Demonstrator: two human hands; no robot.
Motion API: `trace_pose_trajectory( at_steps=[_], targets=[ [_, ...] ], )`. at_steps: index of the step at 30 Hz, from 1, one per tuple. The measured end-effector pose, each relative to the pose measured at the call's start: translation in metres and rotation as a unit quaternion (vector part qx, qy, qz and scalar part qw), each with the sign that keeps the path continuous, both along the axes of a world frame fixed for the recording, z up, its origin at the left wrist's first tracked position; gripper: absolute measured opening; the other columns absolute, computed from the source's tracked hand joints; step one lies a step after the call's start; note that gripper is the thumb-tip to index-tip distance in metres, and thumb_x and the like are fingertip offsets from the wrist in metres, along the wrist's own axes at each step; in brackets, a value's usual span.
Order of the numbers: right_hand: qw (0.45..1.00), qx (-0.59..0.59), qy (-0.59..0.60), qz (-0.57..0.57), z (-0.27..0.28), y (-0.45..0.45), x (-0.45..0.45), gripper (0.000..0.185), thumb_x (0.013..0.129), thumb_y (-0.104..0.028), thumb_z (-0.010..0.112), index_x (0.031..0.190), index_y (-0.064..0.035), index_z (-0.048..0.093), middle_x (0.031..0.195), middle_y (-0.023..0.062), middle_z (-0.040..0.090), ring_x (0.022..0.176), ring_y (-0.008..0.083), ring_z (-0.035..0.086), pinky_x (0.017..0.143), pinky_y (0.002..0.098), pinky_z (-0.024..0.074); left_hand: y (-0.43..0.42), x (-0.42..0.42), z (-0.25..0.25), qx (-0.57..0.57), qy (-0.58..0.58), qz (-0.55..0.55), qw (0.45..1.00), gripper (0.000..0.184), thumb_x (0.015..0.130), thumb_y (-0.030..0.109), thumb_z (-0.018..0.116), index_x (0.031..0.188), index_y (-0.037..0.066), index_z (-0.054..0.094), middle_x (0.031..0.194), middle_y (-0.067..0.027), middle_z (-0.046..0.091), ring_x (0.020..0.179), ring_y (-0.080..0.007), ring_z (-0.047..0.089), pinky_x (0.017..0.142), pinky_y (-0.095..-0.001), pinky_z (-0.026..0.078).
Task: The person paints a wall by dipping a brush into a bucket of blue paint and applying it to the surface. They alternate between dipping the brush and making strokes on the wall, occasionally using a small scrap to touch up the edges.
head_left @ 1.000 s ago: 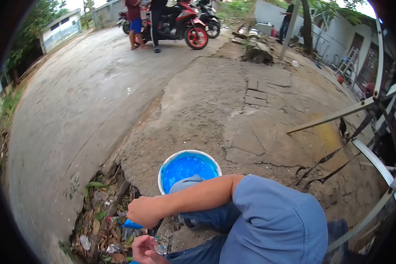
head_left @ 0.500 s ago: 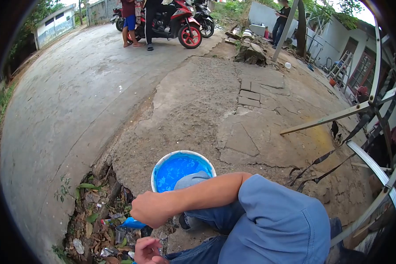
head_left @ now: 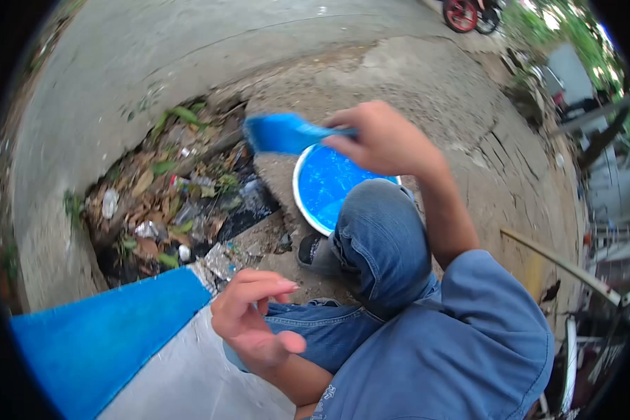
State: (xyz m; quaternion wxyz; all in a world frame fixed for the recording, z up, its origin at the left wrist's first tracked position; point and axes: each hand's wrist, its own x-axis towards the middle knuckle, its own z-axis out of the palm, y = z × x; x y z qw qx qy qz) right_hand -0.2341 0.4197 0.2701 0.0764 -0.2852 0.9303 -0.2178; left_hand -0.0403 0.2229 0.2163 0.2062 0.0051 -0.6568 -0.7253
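My right hand (head_left: pixel 388 136) is closed round the handle of a paintbrush (head_left: pixel 276 133), its wide bristles coated in blue and smeared by motion. The brush is in the air at the left rim of a round bucket (head_left: pixel 299 183) of blue paint (head_left: pixel 329 178). Beside my bent knee (head_left: pixel 381 231), the bucket stands on the ground. My left hand (head_left: pixel 252 318), fingers loosely curled and apart, holds nothing. It hovers near a low surface whose far part is painted blue (head_left: pixel 112 336) and near part is white (head_left: pixel 196 371).
A ditch with dry leaves and litter (head_left: pixel 168 203) lies left of the bucket. Grey concrete paving (head_left: pixel 189 49) stretches beyond it. At the right are a metal bar (head_left: pixel 560 262) and cracked ground. A motorbike (head_left: pixel 462 14) stands at the top.
The view has swung down and left, bringing the blue and white surface into sight. My right hand has lifted the brush from over the ditch edge to beside the bucket.
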Motion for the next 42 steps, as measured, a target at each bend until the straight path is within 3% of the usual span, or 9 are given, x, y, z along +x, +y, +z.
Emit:
trace_pose_trajectory(
  at_steps=[7,13,16,24,31,35,37,38,42],
  targets=[
    [0.960,0.188,-0.036,-0.207,-0.134,0.086,-0.027,0.025,0.077,-0.020,0.064,0.087,0.0026,0.068,0.086,0.0254,0.066,0.085,0.0389,0.066,0.080,0.0456,0.0517,-0.017,0.015,-0.004,-0.049,0.015,0.036,0.998,0.073,0.060,0.074,0.073,0.085,0.005,0.067,0.071,-0.0071,0.064,0.051,-0.0105,0.053,0.043,-0.0204,0.026],
    [0.903,0.263,-0.123,-0.318,-0.228,0.110,-0.031,0.032,0.079,-0.023,0.065,0.099,0.0013,0.068,0.101,0.0242,0.066,0.098,0.0387,0.064,0.086,0.0452,0.0518,-0.023,0.019,-0.009,0.018,0.014,0.050,0.998,0.078,0.060,0.071,0.076,0.086,-0.001,0.065,0.071,-0.0126,0.062,0.057,-0.0144,0.055,0.046,-0.0206,0.039],
    [0.892,0.240,-0.139,-0.356,-0.251,0.118,-0.028,0.032,0.079,-0.024,0.065,0.098,0.0022,0.067,0.103,0.0252,0.066,0.098,0.0386,0.064,0.086,0.0462,0.0517,-0.025,0.018,-0.008,0.012,-0.008,0.034,0.999,0.085,0.060,0.077,0.068,0.087,-0.003,0.060,0.075,-0.0114,0.058,0.061,-0.0152,0.052,0.048,-0.0208,0.038],
    [0.877,0.207,-0.119,-0.417,-0.279,0.146,-0.018,0.033,0.080,-0.027,0.065,0.097,0.0010,0.068,0.099,0.0267,0.066,0.096,0.0401,0.064,0.085,0.0478,0.0513,-0.026,0.010,-0.017,0.038,-0.028,0.057,0.997,0.078,0.060,0.069,0.077,0.088,-0.003,0.065,0.074,-0.0144,0.061,0.061,-0.0162,0.056,0.048,-0.0220,0.043],
    [0.890,0.197,-0.001,-0.412,-0.296,0.217,0.048,0.041,0.079,-0.040,0.069,0.081,0.0009,0.066,0.078,0.0246,0.065,0.075,0.0413,0.065,0.070,0.0495,0.0510,-0.031,0.010,-0.014,0.016,-0.050,0.074,0.996,0.078,0.062,0.068,0.077,0.087,-0.005,0.064,0.072,-0.0141,0.061,0.059,-0.0175,0.057,0.047,-0.0237,0.043],
    [0.891,0.203,0.041,-0.404,-0.331,0.268,0.094,0.040,0.077,-0.040,0.071,0.073,-0.0010,0.062,0.069,0.0223,0.063,0.066,0.0405,0.063,0.061,0.0508,0.0481,-0.050,0.027,-0.007,-0.009,0.000,0.047,0.999,0.073,0.072,0.067,0.070,0.086,-0.005,0.064,0.071,-0.0159,0.064,0.057,-0.0185,0.058,0.047,-0.0246,0.043],
    [0.884,0.181,0.027,-0.429,-0.338,0.273,0.111,0.043,0.076,-0.042,0.072,0.069,-0.0009,0.061,0.066,0.0221,0.062,0.063,0.0405,0.062,0.060,0.0504,0.0473,-0.050,0.024,0.002,-0.032,-0.050,0.026,0.998,0.077,0.073,0.074,0.061,0.084,-0.002,0.061,0.072,-0.0105,0.055,0.062,-0.0161,0.052,0.046,-0.0233,0.038],
    [0.873,0.158,0.014,-0.461,-0.341,0.276,0.121,0.046,0.076,-0.044,0.073,0.066,-0.0008,0.059,0.062,0.0220,0.060,0.061,0.0405,0.061,0.058,0.0499,0.0464,-0.050,0.014,0.003,-0.093,-0.049,0.002,0.994,0.066,0.084,0.064,0.058,0.085,-0.002,0.062,0.073,-0.0098,0.058,0.060,-0.0150,0.051,0.046,-0.0238,0.037],
    [0.851,0.106,0.010,-0.514,-0.367,0.280,0.148,0.051,0.074,-0.048,0.075,0.063,-0.0008,0.059,0.059,0.0211,0.059,0.055,0.0375,0.060,0.056,0.0477,0.0450,-0.075,-0.048,-0.034,-0.140,-0.212,-0.145,0.956,0.040,0.094,0.039,0.054,0.092,0.001,0.065,0.083,-0.0081,0.065,0.063,-0.0122,0.055,0.049,-0.0238,0.038]
  ],
)
